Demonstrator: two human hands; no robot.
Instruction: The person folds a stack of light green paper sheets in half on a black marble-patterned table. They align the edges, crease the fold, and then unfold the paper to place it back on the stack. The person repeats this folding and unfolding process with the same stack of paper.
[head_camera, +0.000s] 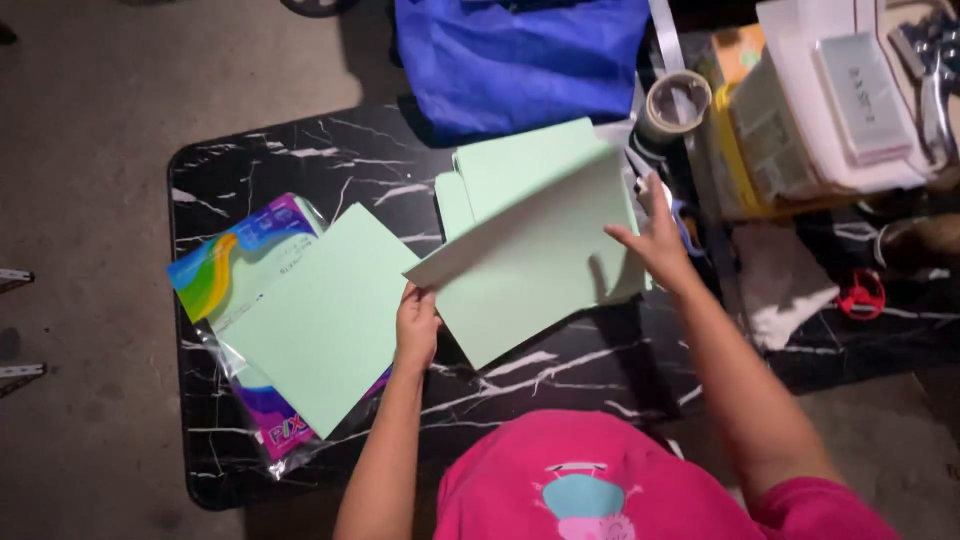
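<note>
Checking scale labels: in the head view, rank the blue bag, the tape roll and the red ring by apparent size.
1. Blue bag, cut off by the frame's top edge.
2. Tape roll.
3. Red ring, only slightly smaller than the tape roll, so that order is unsure.

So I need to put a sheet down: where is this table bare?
Bare black marble table runs along the near edge, between the left hand and right hand. Another patch lies far left, beyond the paper pack. The right side is crowded: tape roll, scissors, boxes.
</note>
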